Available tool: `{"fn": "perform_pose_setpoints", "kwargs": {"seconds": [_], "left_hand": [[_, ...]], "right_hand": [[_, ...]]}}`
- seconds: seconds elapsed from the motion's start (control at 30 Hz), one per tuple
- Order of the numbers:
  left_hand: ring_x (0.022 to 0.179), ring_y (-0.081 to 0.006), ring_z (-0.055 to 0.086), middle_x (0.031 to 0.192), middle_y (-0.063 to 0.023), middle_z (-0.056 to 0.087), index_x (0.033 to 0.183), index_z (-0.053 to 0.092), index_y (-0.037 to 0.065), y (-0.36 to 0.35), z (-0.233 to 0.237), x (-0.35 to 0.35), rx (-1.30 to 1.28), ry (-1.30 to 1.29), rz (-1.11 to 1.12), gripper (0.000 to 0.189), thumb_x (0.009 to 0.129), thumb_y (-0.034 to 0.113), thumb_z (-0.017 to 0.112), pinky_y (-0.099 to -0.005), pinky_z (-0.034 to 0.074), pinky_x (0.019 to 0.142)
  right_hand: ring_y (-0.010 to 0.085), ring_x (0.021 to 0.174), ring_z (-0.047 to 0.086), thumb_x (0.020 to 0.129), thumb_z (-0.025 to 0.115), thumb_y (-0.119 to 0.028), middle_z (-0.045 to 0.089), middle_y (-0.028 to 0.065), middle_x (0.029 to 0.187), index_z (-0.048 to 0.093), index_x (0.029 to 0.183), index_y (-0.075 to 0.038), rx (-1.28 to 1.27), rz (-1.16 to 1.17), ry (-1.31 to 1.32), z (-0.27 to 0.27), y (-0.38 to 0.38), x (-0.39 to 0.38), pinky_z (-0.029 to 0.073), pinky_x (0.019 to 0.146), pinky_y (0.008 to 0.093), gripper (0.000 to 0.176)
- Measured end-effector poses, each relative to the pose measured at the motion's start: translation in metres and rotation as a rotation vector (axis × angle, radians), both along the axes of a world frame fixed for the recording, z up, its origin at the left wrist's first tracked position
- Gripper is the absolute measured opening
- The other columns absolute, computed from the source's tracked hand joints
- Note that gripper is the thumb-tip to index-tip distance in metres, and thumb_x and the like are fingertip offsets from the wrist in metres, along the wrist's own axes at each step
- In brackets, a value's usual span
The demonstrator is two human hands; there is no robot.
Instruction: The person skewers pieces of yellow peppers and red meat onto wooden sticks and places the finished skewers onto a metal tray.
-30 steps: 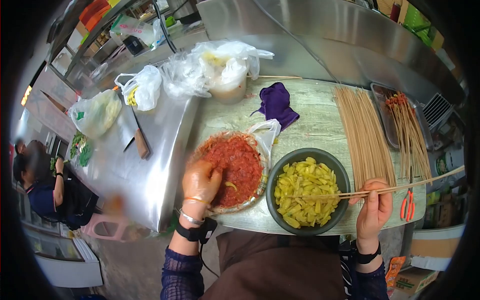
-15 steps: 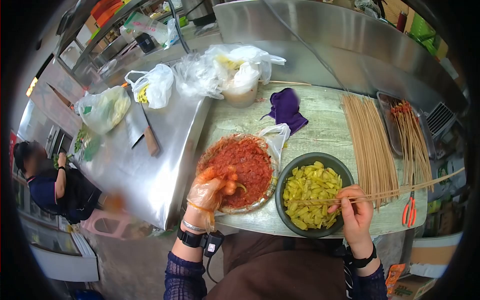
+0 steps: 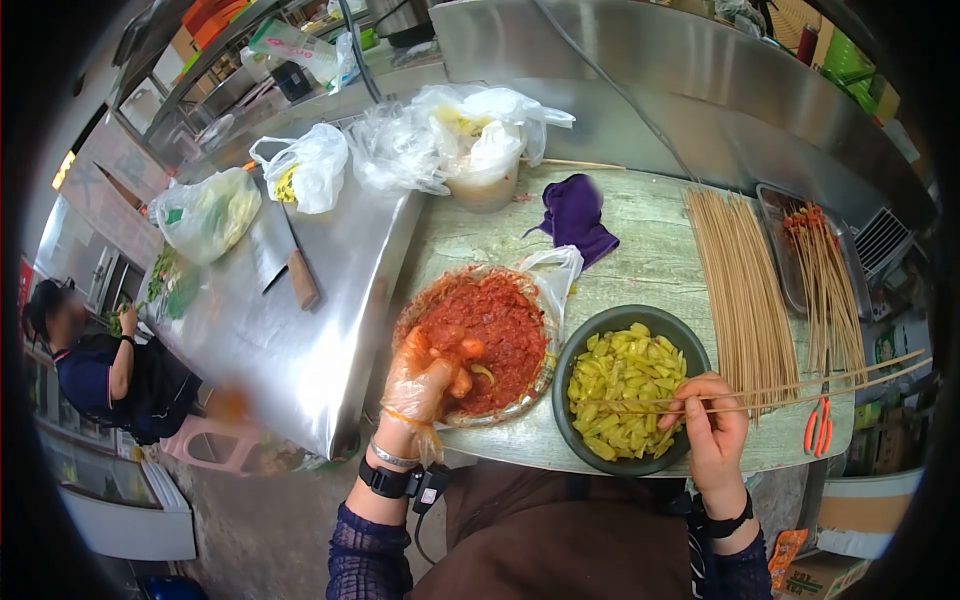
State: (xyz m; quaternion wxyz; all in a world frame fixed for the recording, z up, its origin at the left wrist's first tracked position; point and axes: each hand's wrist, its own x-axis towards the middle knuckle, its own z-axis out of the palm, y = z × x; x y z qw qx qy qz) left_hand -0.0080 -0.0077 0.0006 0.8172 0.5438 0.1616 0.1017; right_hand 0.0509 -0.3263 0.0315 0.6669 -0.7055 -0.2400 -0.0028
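The bare right hand has moved left, pinching thin wooden skewers over yellow-green pieces in a dark round bowl — far ends now splayed, crossing a loose skewer bundle. The plastic-gloved left hand curls over red mince — its grip cannot be told

One head-worn camera looks forward and down over both hands from close above.
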Motion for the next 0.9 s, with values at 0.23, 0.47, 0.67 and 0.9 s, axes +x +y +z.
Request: {"fn": "perform_pose_setpoints", "kwargs": {"seconds": [0.23,0.47,0.67,0.9], "left_hand": [[0.078,-0.0249,0.066,0.108,-0.0230,0.060,0.120,0.044,-0.006,-0.004,0.002,0.001,-0.129,-0.046,0.005,0.036,0.085,-0.001,0.053,-0.0302,0.055,0.064],[0.101,-0.0241,0.061,0.115,-0.0172,0.058,0.120,0.050,-0.006,-0.005,0.001,0.004,0.008,-0.052,0.083,0.035,0.087,0.003,0.057,-0.0324,0.053,0.084],[0.106,-0.0153,0.055,0.118,-0.0084,0.058,0.124,0.050,-0.004,-0.002,-0.004,0.007,0.665,-0.188,0.237,0.043,0.083,-0.002,0.060,-0.0259,0.044,0.091],[0.088,-0.0163,0.062,0.099,-0.0100,0.065,0.111,0.058,-0.005,-0.001,-0.015,0.008,0.360,-0.119,0.277,0.029,0.084,0.005,0.064,-0.0270,0.051,0.079]], "right_hand": [[0.0141,0.063,0.059,0.094,0.046,-0.011,0.054,0.0081,0.077,0.055,0.088,0.002,-0.176,0.164,0.156,0.011,-0.008,0.003,0.048,0.059,0.0244,0.017],[0.0154,0.062,0.059,0.097,0.042,-0.021,0.055,0.0086,0.077,0.055,0.086,0.002,0.228,0.023,0.221,0.033,-0.009,0.008,0.048,0.058,0.0251,0.029],[0.0153,0.063,0.059,0.098,0.041,-0.026,0.055,0.0088,0.081,0.055,0.089,0.001,0.209,0.100,0.248,0.029,0.014,0.008,0.048,0.061,0.0254,0.033],[0.0162,0.068,0.061,0.099,0.041,-0.027,0.055,0.0088,0.083,0.055,0.090,0.002,0.260,0.142,0.293,0.022,0.031,0.010,0.050,0.066,0.0269,0.033]]}}
